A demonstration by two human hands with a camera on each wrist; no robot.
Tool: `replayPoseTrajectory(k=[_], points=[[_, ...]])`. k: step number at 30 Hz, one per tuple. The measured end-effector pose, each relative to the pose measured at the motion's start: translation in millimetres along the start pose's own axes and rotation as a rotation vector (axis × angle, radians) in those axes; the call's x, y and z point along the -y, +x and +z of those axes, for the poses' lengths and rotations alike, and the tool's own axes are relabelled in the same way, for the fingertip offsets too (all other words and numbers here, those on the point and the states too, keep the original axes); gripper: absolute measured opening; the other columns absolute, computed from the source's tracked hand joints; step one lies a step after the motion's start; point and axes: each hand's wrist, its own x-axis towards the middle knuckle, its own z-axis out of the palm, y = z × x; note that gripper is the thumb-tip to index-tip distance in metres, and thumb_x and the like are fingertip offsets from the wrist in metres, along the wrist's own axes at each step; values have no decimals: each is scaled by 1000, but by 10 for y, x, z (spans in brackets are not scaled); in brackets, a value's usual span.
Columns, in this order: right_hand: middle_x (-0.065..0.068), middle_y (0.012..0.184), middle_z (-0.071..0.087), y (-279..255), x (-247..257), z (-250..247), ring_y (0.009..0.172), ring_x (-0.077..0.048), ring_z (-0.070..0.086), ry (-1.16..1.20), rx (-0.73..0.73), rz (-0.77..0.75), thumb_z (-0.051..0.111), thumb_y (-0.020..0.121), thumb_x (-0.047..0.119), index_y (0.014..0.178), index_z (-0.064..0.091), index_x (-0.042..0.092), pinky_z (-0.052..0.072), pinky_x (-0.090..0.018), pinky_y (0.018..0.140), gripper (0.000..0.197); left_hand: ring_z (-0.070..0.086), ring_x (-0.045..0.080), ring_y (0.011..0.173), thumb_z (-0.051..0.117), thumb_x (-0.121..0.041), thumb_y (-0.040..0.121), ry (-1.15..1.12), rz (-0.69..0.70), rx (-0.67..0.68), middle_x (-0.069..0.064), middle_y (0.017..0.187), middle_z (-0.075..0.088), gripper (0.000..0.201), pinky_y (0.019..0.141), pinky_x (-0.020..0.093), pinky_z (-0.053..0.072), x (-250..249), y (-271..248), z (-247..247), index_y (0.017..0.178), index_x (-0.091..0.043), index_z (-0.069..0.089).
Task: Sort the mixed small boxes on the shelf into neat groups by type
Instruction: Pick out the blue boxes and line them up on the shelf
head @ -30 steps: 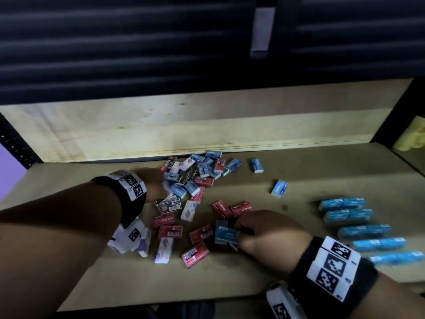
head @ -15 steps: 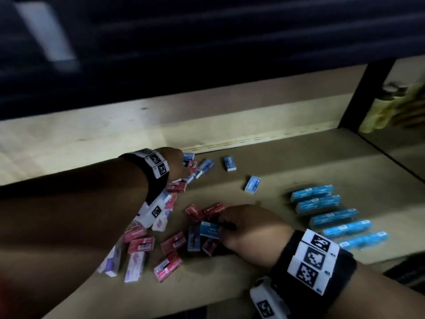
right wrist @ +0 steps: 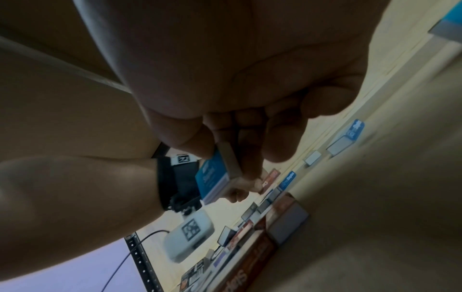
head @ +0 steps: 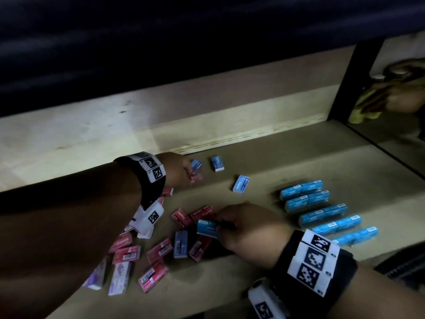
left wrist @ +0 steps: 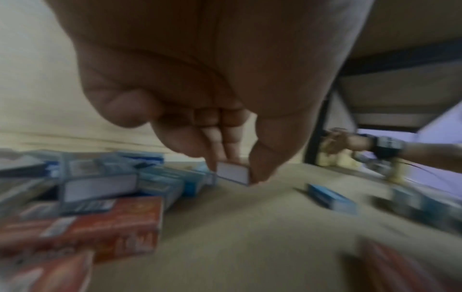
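Mixed small red, blue and pale purple boxes lie scattered on the wooden shelf. My right hand pinches a light blue box just above the red boxes near the front; the right wrist view shows thumb and fingers on that blue box. My left hand reaches to the back of the pile and pinches a small blue box between thumb and fingertips; it shows in the head view as a blue box. Neat rows of light blue boxes lie at the right.
Two loose blue boxes lie between the pile and the rows. A black shelf post stands at the right, with yellow items and another person's hand beyond it. A dark shutter fills the back.
My left hand has moved from the middle of the pile to its far right edge and taken a small blue box. My right hand keeps its blue box. The view has swung right.
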Motion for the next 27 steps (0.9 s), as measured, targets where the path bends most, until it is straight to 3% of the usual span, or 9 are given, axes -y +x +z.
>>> replayPoseTrajectory(k=[5,8,11,13,16,19,21,24,27], points=[[15,103,66,17,-19,9,83,-3,61,-1,-13,2,48,77,53,108,58,42,34,-11,58,35,52,-2,70,69,-40,77,32,174,28,-23,74,54,16,52,2,29,-33,-168,194,91,-38,61],[16,103,66,6,-25,20,84,-3,62,11,-17,-1,45,75,55,111,56,44,34,-11,58,39,54,5,84,70,-51,80,-2,91,-35,-22,91,56,27,67,16,35,47,-80,171,102,-37,61],[16,103,65,-1,-34,29,83,-5,62,20,-33,14,41,71,58,110,53,44,39,-16,59,43,58,15,94,73,-57,78,-89,-95,-108,-7,116,63,32,76,23,40,226,53,112,100,-36,63],[14,99,67,-3,-57,31,83,-5,63,24,-35,22,38,69,60,108,56,41,46,-21,63,48,61,23,105,73,-61,76,-53,-178,-115,1,123,64,55,82,26,45,322,115,141,118,-26,64],[16,100,67,-3,-91,20,84,-4,62,10,-69,33,37,67,62,109,55,45,40,-14,58,48,64,24,97,69,-68,75,65,-239,-63,6,115,68,64,78,28,48,333,169,203,118,-21,64],[15,99,68,6,-98,12,83,-4,63,2,-70,38,39,69,60,109,55,44,41,-19,59,46,58,17,77,61,-79,74,93,-274,-19,1,99,67,62,66,27,44,291,224,234,98,-22,65],[14,98,68,10,-101,20,85,-6,64,6,-69,40,40,69,60,110,54,46,41,-19,59,46,54,16,73,57,-82,74,81,-310,-10,-1,91,59,61,62,28,40,262,250,233,91,-23,57],[14,97,68,9,-96,21,82,-4,63,9,-74,36,38,67,62,110,52,48,31,-11,53,47,52,13,67,62,-76,76,77,-345,3,-4,79,55,57,54,27,35,199,263,212,86,-21,57],[13,96,68,8,-97,-1,82,-5,63,12,-60,28,41,69,60,108,57,44,30,-10,53,45,48,9,58,70,-66,74,49,-329,-52,-5,74,54,47,47,24,30,156,239,186,81,-23,56]])
